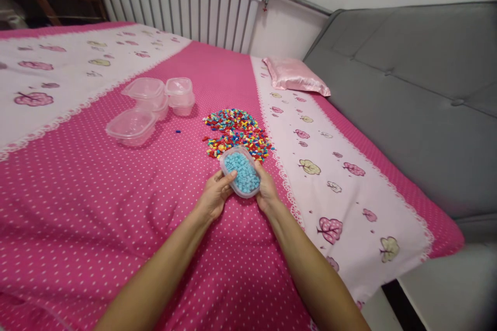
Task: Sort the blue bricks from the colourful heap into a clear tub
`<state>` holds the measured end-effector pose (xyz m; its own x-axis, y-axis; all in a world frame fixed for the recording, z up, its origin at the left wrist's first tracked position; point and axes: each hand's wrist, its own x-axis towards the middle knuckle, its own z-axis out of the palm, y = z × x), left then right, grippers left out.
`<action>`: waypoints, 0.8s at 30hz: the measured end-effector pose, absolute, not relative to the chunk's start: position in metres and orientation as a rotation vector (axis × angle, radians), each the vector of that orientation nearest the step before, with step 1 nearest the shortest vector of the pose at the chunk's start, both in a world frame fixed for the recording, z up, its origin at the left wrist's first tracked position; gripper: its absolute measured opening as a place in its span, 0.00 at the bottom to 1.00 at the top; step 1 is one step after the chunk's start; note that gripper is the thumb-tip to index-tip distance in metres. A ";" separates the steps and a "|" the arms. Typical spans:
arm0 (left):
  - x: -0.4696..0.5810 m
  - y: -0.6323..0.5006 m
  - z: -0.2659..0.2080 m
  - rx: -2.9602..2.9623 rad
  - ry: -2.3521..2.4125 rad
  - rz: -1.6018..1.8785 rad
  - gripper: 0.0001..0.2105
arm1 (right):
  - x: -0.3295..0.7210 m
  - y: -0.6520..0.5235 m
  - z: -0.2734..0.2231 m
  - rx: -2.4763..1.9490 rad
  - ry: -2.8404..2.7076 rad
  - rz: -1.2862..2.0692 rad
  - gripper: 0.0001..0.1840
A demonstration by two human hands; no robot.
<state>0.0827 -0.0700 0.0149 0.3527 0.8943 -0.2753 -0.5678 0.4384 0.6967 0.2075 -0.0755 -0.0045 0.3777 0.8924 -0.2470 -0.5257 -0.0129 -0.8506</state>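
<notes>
Between my two hands is a small clear plastic container [222,161] filled with light blue pieces [244,171]. My left hand [214,196] grips its left side, thumb over the rim. My right hand [267,186] is wrapped round the right side, its fingers partly hidden behind the container. Just beyond it, a loose pile of small multicoloured pieces [236,137] lies spread on the pink bedspread, in red, yellow, blue and other colours. Whether the container has a lid on, I cannot tell.
Several clear plastic containers [132,125] stand on the bedspread [186,170] to the left of the pile. One dark blue piece [178,131] lies apart near them. A pink pillow [297,76] rests by the grey headboard [407,77]. A white radiator [182,2] runs along the far wall.
</notes>
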 end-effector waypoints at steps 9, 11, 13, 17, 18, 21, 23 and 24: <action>0.085 -0.066 0.013 0.462 0.699 1.077 0.10 | 0.207 -0.078 -0.004 -1.075 -0.604 1.162 0.27; 0.086 -0.065 0.013 0.419 0.704 1.111 0.08 | 0.205 -0.085 -0.002 -1.175 -0.770 0.989 0.33; 0.087 -0.065 0.012 0.409 0.701 1.131 0.09 | 0.202 -0.093 0.001 -1.299 -0.947 0.798 0.44; 0.089 -0.066 0.010 0.467 0.667 1.150 0.17 | 0.195 -0.101 0.007 -1.448 -1.177 0.602 0.53; 0.089 -0.067 0.010 0.479 0.664 1.151 0.18 | 0.194 -0.101 0.007 -1.462 -1.193 0.573 0.53; 0.089 -0.066 0.012 0.506 0.682 1.134 0.19 | 0.194 -0.097 0.004 -1.471 -1.219 0.508 0.54; 0.089 -0.065 0.014 0.515 0.696 1.115 0.18 | 0.194 -0.092 0.001 -1.500 -1.230 0.480 0.53; 0.089 -0.065 0.016 0.518 0.699 1.106 0.17 | 0.194 -0.090 -0.001 -1.525 -1.233 0.467 0.53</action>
